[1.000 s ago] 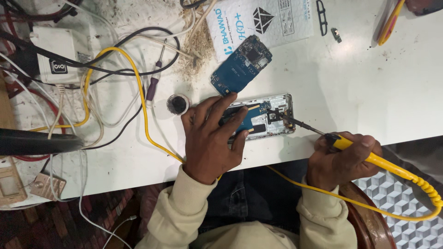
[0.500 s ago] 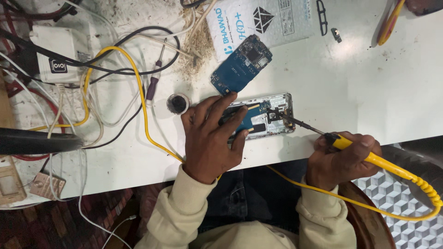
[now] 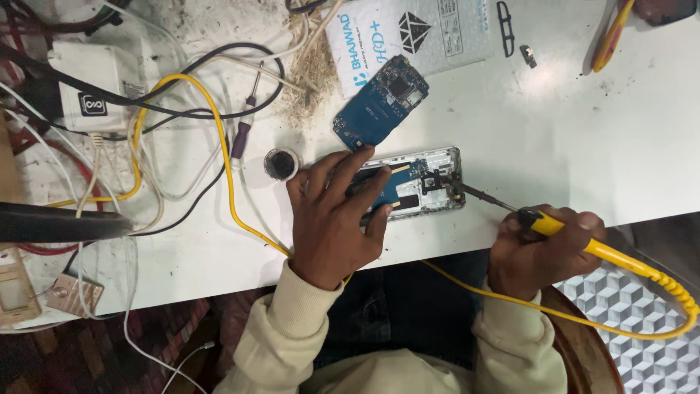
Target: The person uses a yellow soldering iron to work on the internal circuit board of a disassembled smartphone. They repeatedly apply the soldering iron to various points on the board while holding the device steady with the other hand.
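An opened phone body (image 3: pixel 430 182) with its blue inner board exposed lies near the front edge of the white table (image 3: pixel 583 146). My left hand (image 3: pixel 332 219) presses down on its left half, fingers spread over the frame. My right hand (image 3: pixel 543 244) grips a yellow-handled soldering iron (image 3: pixel 576 237) past the table edge. The iron's dark tip (image 3: pixel 467 191) touches the phone's right end. A loose blue circuit board (image 3: pixel 380 102) lies just behind the phone.
A small round black tin (image 3: pixel 280 163) sits left of the phone. Tangled yellow, black and white cables (image 3: pixel 182 131) and a white power adapter (image 3: pixel 91 87) crowd the left. A printed white packet (image 3: pixel 415 33), sawdust-like debris (image 3: pixel 315 69) and small black parts (image 3: pixel 507 29) lie at the back.
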